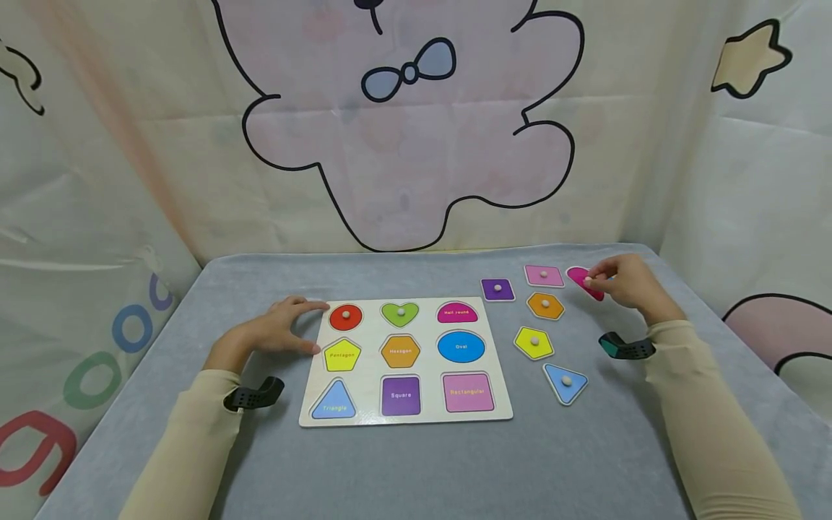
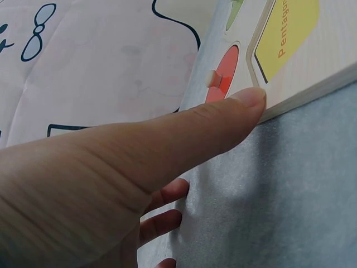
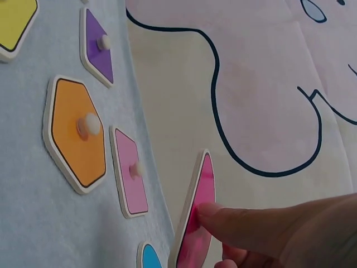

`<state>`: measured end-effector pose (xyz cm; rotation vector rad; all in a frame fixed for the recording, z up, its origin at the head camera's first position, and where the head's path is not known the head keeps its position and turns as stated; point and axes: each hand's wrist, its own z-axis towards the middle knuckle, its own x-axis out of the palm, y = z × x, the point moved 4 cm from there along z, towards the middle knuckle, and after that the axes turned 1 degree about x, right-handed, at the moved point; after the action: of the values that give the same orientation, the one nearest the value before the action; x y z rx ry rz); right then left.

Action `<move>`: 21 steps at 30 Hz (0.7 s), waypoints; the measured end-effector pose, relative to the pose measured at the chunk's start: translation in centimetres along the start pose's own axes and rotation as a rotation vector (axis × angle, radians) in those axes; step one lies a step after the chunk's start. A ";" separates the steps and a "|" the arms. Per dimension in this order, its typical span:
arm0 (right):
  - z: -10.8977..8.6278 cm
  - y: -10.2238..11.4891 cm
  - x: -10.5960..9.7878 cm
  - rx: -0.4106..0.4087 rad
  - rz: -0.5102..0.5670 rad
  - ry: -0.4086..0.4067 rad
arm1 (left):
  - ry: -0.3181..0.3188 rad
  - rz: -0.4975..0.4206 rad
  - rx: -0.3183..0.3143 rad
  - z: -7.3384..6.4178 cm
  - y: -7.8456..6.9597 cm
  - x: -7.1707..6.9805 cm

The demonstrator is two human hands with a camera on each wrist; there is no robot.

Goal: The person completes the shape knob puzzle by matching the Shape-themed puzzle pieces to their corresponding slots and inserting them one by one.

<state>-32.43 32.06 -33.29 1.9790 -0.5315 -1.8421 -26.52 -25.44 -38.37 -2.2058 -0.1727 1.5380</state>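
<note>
A wooden shape puzzle board (image 1: pixel 370 354) lies flat on the table, its red circle (image 1: pixel 345 317) and green heart (image 1: pixel 399 314) filled by knobbed pieces. At its left edge rests my left hand (image 1: pixel 276 328), fingers spread, the thumb (image 2: pixel 223 117) against the side near the pentagon recess. My right hand (image 1: pixel 627 282) pinches a magenta half-round piece (image 3: pixel 199 223) at the far right. In the right wrist view this piece is tilted up off the table, its knob hidden by the fingers. Part of a blue piece (image 3: pixel 149 257) shows below it.
Between board and right hand lie knobbed pieces: a purple square (image 1: pixel 492 290), pink rectangle (image 1: pixel 541 276), orange hexagon (image 1: pixel 544 306), yellow pentagon (image 1: pixel 533 344) and blue triangle (image 1: pixel 564 384). A printed curtain (image 1: pixel 403 159) hangs behind the grey-covered table (image 1: pixel 390 469).
</note>
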 end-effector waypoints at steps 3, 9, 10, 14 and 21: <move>0.0 0.4 0.3 -0.012 -0.004 0.002 | 0.001 0.002 -0.002 0.0 0.0 0.0; 0.1 1.3 1.2 -0.035 -0.020 0.016 | -0.004 0.003 0.001 0.0 0.1 0.1; 0.2 1.4 1.3 -0.040 -0.026 0.016 | -0.003 -0.001 -0.003 0.0 0.1 0.1; 0.2 2.0 1.8 -0.059 -0.033 0.018 | 0.001 0.000 -0.007 0.1 0.1 0.1; 0.0 3.2 2.3 -0.077 -0.033 0.043 | 0.001 -0.005 -0.007 0.3 0.3 0.2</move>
<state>-32.29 28.12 -33.60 1.9831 -0.4117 -1.8077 -26.80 -25.59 -38.75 -2.2098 -0.1832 1.5352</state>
